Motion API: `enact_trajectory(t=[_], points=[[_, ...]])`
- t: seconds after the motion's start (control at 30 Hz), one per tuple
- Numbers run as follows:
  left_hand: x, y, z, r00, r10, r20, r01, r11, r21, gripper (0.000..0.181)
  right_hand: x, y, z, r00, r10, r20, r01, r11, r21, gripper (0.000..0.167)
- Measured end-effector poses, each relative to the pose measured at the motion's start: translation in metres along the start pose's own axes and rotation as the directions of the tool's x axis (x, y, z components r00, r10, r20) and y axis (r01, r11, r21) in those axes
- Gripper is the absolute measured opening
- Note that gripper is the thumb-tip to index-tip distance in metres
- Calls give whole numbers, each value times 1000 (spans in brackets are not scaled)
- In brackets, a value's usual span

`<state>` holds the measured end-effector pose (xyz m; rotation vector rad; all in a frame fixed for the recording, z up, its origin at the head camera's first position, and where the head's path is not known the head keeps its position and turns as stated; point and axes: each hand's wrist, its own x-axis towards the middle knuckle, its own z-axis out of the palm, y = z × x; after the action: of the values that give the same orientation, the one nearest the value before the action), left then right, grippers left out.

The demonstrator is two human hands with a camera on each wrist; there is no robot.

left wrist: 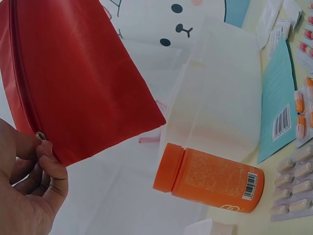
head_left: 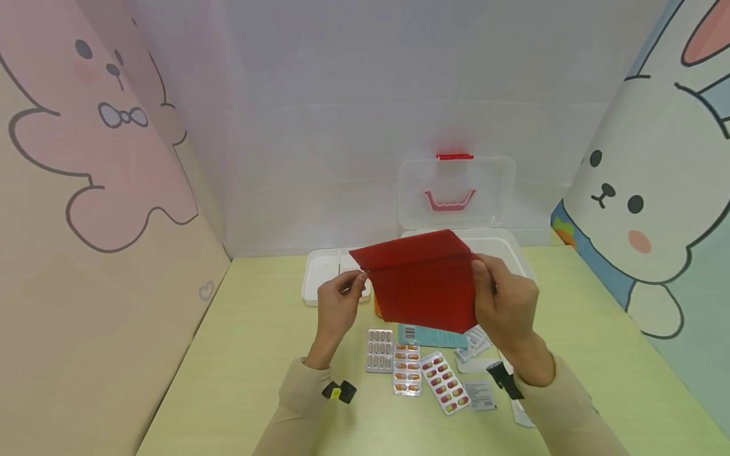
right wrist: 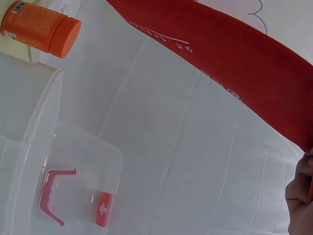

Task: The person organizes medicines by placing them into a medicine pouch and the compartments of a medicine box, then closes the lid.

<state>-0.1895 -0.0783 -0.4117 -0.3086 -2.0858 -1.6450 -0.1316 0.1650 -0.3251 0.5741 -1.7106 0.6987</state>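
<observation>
Both hands hold a red zippered pouch [head_left: 424, 291] up above the table. My left hand [head_left: 338, 305] pinches the zipper pull [left wrist: 40, 135] at the pouch's left end between thumb and finger. At the opposite end, my right hand [head_left: 507, 304] grips the pouch's edge, thumb on the near face. The zipper line runs along the upper part and looks closed. White printing shows on the pouch's far side in the right wrist view. Behind and below the pouch stands an orange bottle [left wrist: 210, 178], mostly hidden in the head view.
Blister packs of capsules [head_left: 445, 383], a teal packet [head_left: 433, 336] and small white sachets [head_left: 480, 395] lie on the near table. At the back are a white divided tray [head_left: 319, 278] and a white box [head_left: 513, 253] with its clear lid [head_left: 496, 190] raised.
</observation>
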Motion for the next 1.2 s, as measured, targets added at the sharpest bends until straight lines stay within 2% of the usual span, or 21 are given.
enact_trajectory(t=[0.27,0.5,0.73,0.83,1.0,1.13,1.2], points=[[1,-7,0,998,-59,-17,60,996,68,9,0,1,-2,1000,9,3,-9,1000,-4,51],[-2,-16,-4,1000,-30,-2,30,999,36,11,-1,1,-3,1000,9,15,-9,1000,-2,51],[-3,-17,-10,994,-101,31,101,995,-8,9,1,2,-4,1000,9,21,-9,1000,5,51],[-4,-16,-16,994,-108,18,108,994,-8,9,4,2,-5,999,37,37,-37,999,9,52],[-3,-13,-28,997,-70,-40,72,997,35,9,9,2,-7,995,82,60,-83,997,6,53],[-1,2,-39,998,-4,-58,9,997,73,10,11,4,-9,993,96,74,-96,995,2,54],[0,12,-44,998,52,-45,-47,993,107,11,12,6,-10,991,106,84,-106,994,5,55]])
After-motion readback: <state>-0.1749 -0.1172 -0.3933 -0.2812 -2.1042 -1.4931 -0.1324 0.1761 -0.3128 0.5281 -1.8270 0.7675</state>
